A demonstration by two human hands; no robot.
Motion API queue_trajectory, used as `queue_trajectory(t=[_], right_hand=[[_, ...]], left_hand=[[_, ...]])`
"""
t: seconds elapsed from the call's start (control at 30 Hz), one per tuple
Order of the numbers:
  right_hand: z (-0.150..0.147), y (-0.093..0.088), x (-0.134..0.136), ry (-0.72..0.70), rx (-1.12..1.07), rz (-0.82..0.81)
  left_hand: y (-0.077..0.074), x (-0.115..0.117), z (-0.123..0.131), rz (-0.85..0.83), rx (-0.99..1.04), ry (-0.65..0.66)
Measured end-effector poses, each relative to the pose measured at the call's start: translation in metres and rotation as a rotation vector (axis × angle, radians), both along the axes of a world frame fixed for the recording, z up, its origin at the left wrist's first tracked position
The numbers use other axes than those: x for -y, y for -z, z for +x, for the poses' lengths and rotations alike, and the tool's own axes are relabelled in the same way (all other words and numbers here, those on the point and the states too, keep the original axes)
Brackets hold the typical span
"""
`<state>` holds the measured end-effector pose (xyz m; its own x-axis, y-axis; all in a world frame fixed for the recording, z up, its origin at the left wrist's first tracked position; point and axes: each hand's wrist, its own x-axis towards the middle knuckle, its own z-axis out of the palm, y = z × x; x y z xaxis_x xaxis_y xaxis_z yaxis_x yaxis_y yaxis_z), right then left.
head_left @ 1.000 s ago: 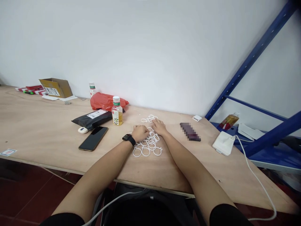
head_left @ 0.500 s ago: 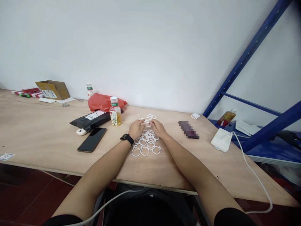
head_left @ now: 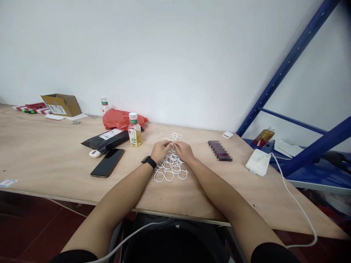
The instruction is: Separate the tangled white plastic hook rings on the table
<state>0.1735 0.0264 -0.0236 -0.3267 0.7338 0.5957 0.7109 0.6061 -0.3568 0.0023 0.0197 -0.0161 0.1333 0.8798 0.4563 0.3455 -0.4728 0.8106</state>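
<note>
Several white rings, looking like plastic curtain rings with a small tab, lie in a loose pile on the wooden table in front of me. My left hand, with a dark watch on its wrist, is over the left side of the pile, fingers closed in a pinch. Facing it from the right, my right hand is pinched too, and the fingertips of both nearly meet. Between them a bit of a white ring shows; the fingers hide most of it. A few more rings lie just beyond the hands.
Left of the hands stand a drink bottle, a black parcel and a red plastic bag, with a phone nearer me. A power bank with a white cable lies right, by a blue metal rack.
My hands have come closer together, and their fingertips now nearly touch over the ring that was between them. The pile in front has hardly moved.
</note>
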Motion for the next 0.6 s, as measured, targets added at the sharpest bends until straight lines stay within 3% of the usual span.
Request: queue_trajectory(t=[0.2, 0.33, 0.47, 0.6], right_hand=[[-0.001, 0.001, -0.007, -0.067, -0.067, 0.006], [0.011, 0.006, -0.032, 0.153, -0.086, -0.058], [0.025, 0.014, -0.063, 0.325, 0.065, -0.166], [0.028, 0.02, -0.077, 0.368, 0.208, -0.289]], left_hand=[[-0.001, -0.006, -0.002, -0.138, 0.126, -0.058], [-0.005, -0.002, -0.003, -0.156, 0.108, -0.064], [-0.004, 0.002, -0.001, -0.129, 0.05, -0.023], [0.0, 0.006, 0.003, -0.099, -0.013, 0.029]])
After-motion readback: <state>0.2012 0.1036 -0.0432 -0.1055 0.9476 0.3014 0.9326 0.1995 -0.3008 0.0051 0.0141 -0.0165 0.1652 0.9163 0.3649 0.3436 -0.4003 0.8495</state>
